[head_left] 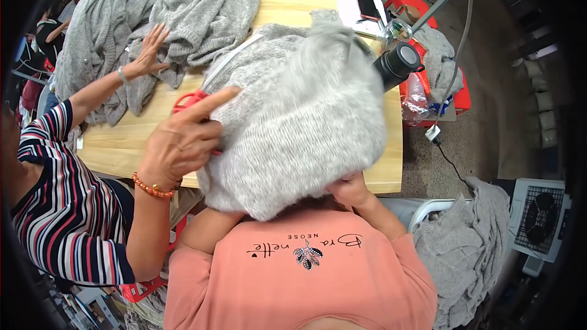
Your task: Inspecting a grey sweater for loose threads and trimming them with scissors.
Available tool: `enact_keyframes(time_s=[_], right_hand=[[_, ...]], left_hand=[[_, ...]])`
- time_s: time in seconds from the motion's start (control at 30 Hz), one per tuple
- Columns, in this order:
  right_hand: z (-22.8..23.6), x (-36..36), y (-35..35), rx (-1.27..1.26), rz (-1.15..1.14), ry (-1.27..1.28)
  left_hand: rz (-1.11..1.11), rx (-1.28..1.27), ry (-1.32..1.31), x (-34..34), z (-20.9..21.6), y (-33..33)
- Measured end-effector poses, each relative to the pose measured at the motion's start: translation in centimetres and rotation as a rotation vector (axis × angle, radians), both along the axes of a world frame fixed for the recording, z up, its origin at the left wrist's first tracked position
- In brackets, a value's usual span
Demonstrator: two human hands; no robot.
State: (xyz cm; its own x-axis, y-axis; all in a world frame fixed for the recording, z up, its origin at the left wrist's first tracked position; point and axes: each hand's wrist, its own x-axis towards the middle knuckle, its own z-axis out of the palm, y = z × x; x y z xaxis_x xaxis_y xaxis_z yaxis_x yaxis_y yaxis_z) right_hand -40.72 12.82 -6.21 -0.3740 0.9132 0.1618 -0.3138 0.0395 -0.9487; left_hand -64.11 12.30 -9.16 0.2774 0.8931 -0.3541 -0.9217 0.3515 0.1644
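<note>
1. Holding a fuzzy light-grey knit sweater [299, 116] up close to the chest, the person has it bunched over the near edge of the wooden table [287, 0]; its upper part is blurred.
2. Right hand [351, 189]: closed on the sweater's lower edge, fingers curled into the knit.
3. Left hand: the bare forearm runs under the sweater and the hand itself is covered, so I cannot tell its grip.
4. A co-worker in a striped top reaches in from the left. One hand [183, 140], with an orange bead bracelet at the wrist, rests against the sweater's left side with the index finger stretched out, and holds red-handled scissors [189, 101].
5. The co-worker's other hand [147, 49] lies flat, fingers spread, on a heap of darker grey knitwear [183, 6] at the far end of the table.
6. As I judge it, the sweater is being presented and steadied while its edge is checked or trimmed. A next move would call for a firm hold on the knit and fingers kept clear of the blades.
7. Just beyond the sweater a black flask [397, 64] stands at the table's right edge, with a dark phone [368, 6] on white paper behind it.
8. Off the table to the right are red crates [455, 95], a cable with a plug [433, 133], more grey knitwear [471, 244] on the bare floor and a white fan unit [538, 214].
</note>
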Motion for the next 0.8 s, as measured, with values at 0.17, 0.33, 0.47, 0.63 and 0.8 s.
enact_keyframes(time_s=[0.17,0.33,0.47,0.63,0.8], right_hand=[[2.0,-0.7,1.2,-0.108,-0.036,0.146],[2.0,0.1,1.6,-0.276,0.094,0.142],[2.2,-0.3,2.0,-0.175,0.045,0.197],[2.2,-0.5,2.1,-0.215,-0.029,0.167],[2.5,-0.8,2.3,-0.241,0.036,0.264]], left_hand=[[-0.262,0.200,1.036,-0.6,6.5,6.4],[-0.221,0.406,1.514,-1.4,9.7,13.0],[-0.213,0.568,1.608,0.6,6.1,8.7],[-0.304,0.516,1.118,4.8,8.7,3.4],[-0.429,0.523,0.999,4.3,8.6,3.2]])
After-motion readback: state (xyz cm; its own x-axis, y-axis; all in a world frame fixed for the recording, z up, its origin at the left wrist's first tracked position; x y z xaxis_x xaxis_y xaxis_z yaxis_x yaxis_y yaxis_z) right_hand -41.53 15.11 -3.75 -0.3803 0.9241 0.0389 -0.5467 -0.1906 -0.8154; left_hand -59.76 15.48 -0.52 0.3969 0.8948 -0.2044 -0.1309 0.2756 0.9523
